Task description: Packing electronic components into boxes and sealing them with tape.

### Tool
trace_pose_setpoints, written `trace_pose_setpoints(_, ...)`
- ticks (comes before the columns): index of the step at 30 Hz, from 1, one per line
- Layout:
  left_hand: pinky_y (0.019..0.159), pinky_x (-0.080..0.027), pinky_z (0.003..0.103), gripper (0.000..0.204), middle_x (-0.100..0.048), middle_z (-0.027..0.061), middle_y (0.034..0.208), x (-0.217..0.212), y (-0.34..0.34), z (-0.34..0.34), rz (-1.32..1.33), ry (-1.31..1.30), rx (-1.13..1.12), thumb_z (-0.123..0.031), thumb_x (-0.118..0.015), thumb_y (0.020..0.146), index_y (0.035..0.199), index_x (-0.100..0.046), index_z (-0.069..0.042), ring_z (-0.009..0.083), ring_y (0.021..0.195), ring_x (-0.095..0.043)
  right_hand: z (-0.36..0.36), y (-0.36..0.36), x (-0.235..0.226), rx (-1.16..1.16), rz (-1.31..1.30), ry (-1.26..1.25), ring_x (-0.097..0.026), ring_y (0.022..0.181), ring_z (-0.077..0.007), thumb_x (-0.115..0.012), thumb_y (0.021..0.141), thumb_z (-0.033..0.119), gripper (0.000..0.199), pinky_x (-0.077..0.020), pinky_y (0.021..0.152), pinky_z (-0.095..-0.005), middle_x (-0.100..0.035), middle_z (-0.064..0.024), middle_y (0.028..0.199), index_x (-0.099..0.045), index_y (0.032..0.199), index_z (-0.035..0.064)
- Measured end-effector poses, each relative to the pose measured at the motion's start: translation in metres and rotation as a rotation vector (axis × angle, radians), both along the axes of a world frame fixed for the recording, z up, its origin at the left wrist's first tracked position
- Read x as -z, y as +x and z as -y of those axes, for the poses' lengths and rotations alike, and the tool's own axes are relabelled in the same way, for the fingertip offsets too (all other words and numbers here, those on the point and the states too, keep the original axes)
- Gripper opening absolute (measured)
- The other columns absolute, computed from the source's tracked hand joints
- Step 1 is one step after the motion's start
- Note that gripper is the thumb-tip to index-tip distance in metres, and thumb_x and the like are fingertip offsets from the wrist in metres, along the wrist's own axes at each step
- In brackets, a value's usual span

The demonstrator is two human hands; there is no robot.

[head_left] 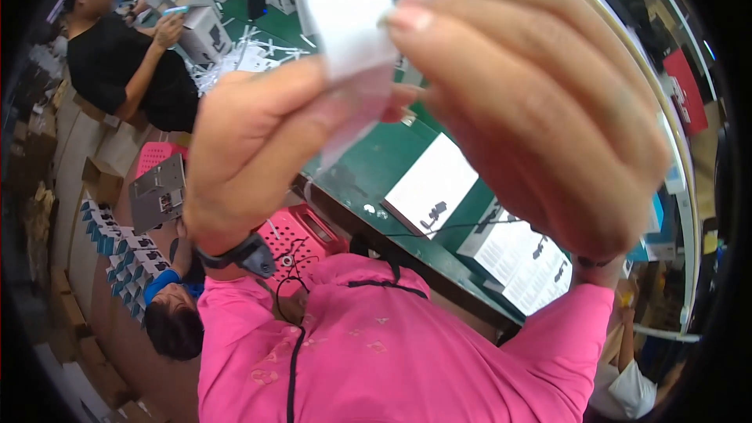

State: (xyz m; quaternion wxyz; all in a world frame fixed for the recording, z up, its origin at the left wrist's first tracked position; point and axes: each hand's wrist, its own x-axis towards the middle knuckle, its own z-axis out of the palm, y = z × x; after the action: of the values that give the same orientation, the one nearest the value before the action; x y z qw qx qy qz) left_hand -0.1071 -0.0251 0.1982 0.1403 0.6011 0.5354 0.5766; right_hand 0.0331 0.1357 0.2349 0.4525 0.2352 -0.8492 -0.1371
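Close to the camera, a strip like a sticker or label (348,16) hangs between my hands, white above and translucent pinkish below. My left hand (251,145) pinches its lower part between thumb and fingers; a dark band circles that wrist. The fingertips of my right hand (540,94) are closed at the strip's right edge, the other fingers curled behind. Both hands are raised above the green table, slightly blurred. Beneath them lies a flat white box (435,184) with a dark device picture. Nearer my right forearm sits another white printed box (509,251).
The green table (352,196) carries a heap of white paper strips (243,59) and several cartons (205,35) farther back. A pink perforated plastic stool or basket (274,227) stands below its edge. A co-worker in black (133,63) is at left, another person (174,317) lower left beside rows of small boxes (125,258).
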Motion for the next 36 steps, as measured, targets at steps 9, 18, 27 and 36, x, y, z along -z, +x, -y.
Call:
trace_pose_setpoints(9, 0.056, -0.046, 0.034, 0.009, -0.059, 0.0153, 0.072, 0.003, -0.012, -0.011, -0.283, 0.135, -0.016, -0.004, -0.058, 0.089, 0.091, -0.062, 0.003, 0.0304, 0.061, -0.06, -0.003, -0.007, -0.013, 0.017, 0.111, -0.077, -0.067, 0.076, -0.0263, -0.077, 0.063, 0.002, 0.037, -0.0524, 0.064, -0.0339, -0.068, -0.0135, 0.089, -0.067, 0.098, -0.003)
trace_pose_setpoints(18, 0.073, -0.053, 0.041, 0.018, -0.061, 0.0158, 0.077, -0.005, -0.021, -0.003, -0.768, 0.089, -0.118, 0.0, -0.057, 0.078, 0.096, -0.054, 0.001, 0.0363, 0.078, -0.064, 0.02, -0.004, -0.046, 0.169, 0.425, 0.025, -0.065, 0.077, -0.0268, -0.07, 0.068, 0.004, 0.03, -0.0495, 0.067, -0.0354, -0.067, -0.0119, 0.086, -0.064, 0.097, -0.0031)
trace_pose_setpoints(27, 0.065, -0.052, 0.038, 0.028, -0.062, 0.0165, 0.08, 0.014, -0.021, -0.003, -0.534, 0.216, -0.047, -0.003, -0.056, 0.085, 0.112, -0.061, 0.001, 0.0348, 0.074, -0.063, 0.01, 0.013, -0.052, 0.104, 0.287, -0.086, -0.067, 0.083, -0.0304, -0.067, 0.077, -0.005, 0.022, -0.0532, 0.072, -0.0361, -0.068, -0.0182, 0.092, -0.065, 0.099, -0.0054)
trace_pose_setpoints(36, 0.086, -0.048, 0.026, 0.039, -0.071, 0.0112, 0.102, 0.132, -0.024, 0.001, 0.272, 0.063, -0.491, -0.002, -0.063, 0.086, 0.124, -0.057, 0.006, 0.0123, 0.096, -0.064, -0.121, 0.069, 0.184, 0.881, 0.207, -0.73, -0.068, 0.09, -0.036, -0.06, 0.09, 0.011, 0.018, -0.0531, 0.077, -0.0372, -0.067, -0.023, 0.098, -0.069, 0.098, -0.0021)
